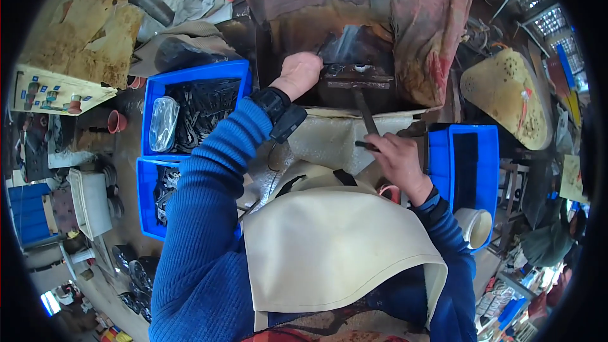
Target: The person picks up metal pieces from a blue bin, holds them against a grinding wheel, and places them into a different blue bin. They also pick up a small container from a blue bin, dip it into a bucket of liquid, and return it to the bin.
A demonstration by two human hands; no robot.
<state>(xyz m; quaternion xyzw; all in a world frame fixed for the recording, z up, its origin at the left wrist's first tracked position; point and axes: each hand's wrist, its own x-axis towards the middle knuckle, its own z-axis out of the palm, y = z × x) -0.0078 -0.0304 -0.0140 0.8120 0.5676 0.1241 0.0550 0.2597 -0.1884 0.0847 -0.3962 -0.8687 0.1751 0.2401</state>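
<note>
My left hand [299,75] is closed in front of the hooded opening of a machine [297,41]. A thin dark piece [327,44] sticks out from its fingers, beside a bluish blurred streak [347,43] in the opening. My right hand [400,159] is lower and to the right, its fingers closed on a small thin black piece [366,145]. Just above those fingers ends a flat dark metal bar [365,113], which runs up to a dark metal ledge [359,82]. Whether my right hand touches the bar, I cannot tell.
Stained reddish cloth [424,19] hangs over the machine. At the left, a blue bin [147,114] holds many black metal pieces and a clear plastic container [164,124]; another blue bin [145,199] stands nearer. A blue bin [441,158] and a white tub [474,227] are at right.
</note>
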